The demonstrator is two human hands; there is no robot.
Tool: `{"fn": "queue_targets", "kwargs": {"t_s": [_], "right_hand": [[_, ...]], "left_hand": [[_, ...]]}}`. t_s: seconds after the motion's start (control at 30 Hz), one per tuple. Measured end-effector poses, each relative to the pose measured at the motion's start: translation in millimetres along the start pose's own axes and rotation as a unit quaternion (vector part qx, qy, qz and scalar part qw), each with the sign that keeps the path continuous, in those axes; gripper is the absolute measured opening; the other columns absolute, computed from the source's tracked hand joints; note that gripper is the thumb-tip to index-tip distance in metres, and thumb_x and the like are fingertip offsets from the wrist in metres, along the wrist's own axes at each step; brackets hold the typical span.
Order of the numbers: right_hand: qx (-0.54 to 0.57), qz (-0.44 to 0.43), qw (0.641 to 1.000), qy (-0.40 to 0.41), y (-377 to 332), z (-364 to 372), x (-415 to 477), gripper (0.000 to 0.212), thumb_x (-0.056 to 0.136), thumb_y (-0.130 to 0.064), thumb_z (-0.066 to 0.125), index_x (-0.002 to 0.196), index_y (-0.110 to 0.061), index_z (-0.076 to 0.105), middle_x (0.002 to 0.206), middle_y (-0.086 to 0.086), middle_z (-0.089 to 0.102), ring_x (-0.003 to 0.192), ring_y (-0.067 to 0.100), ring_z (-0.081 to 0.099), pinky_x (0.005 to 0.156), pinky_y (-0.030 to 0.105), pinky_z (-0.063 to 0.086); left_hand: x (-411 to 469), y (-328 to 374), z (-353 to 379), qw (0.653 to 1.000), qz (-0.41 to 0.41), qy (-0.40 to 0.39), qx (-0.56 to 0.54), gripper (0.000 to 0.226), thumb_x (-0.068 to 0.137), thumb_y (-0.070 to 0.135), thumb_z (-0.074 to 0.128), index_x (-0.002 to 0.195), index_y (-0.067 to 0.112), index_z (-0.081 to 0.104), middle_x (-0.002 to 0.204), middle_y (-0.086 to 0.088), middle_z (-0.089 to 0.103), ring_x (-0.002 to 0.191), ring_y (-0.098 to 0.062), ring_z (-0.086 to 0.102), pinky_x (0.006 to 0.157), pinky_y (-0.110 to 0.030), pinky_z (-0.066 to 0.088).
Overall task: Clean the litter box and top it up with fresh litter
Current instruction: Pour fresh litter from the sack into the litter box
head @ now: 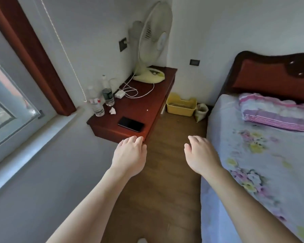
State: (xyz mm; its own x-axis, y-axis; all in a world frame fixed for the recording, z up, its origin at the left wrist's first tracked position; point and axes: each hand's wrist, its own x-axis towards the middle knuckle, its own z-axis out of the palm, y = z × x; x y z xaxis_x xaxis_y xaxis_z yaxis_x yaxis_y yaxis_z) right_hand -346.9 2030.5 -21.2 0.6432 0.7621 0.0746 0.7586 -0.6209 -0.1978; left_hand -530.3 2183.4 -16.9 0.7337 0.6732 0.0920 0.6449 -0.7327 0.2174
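A yellow plastic litter box (180, 109) sits on the wooden floor at the far end of the aisle, against the wall between the nightstand and the bed, with brownish litter inside. Beside it on the right leans an open pale bag of litter (201, 112). My left hand (130, 154) and my right hand (201, 154) are stretched forward over the floor, well short of the box. Both hold nothing, and their fingers are loosely curled and apart.
A dark red nightstand (139, 109) on the left carries a fan (153, 50), water bottles (96, 104), a charger cable and a black phone (130, 124). A bed (253, 163) with floral sheet and striped pillow fills the right. A window is at the left.
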Motion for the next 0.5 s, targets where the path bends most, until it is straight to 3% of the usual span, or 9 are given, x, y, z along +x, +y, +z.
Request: {"fn": "queue_targets", "kwargs": {"t_s": [0.33, 0.5], "right_hand": [[-0.012, 0.1, 0.994, 0.034, 63, -1, 60, 0.033, 0.099, -0.028, 0.039, 0.112, -0.008, 0.062, 0.108, 0.008, 0.066, 0.098, 0.033, 0.059, 0.081, 0.041, 0.049], [0.002, 0.127, 0.991, 0.05, 122, -5, 107, 0.028, 0.099, -0.03, 0.038, 0.095, -0.01, 0.058, 0.093, 0.006, 0.062, 0.088, 0.031, 0.058, 0.074, 0.041, 0.047]], "left_hand": [[132, 55, 23, 0.992, 0.124, -0.034, -0.016, 0.044, 0.103, 0.033, 0.032, 0.137, 0.015, 0.053, 0.136, -0.002, 0.057, 0.126, -0.024, 0.05, 0.107, -0.037, 0.038], [201, 109, 45, 0.985, 0.166, -0.047, -0.003, 0.045, 0.103, 0.033, 0.031, 0.141, 0.016, 0.048, 0.141, -0.003, 0.053, 0.132, -0.022, 0.046, 0.111, -0.035, 0.034]]}}
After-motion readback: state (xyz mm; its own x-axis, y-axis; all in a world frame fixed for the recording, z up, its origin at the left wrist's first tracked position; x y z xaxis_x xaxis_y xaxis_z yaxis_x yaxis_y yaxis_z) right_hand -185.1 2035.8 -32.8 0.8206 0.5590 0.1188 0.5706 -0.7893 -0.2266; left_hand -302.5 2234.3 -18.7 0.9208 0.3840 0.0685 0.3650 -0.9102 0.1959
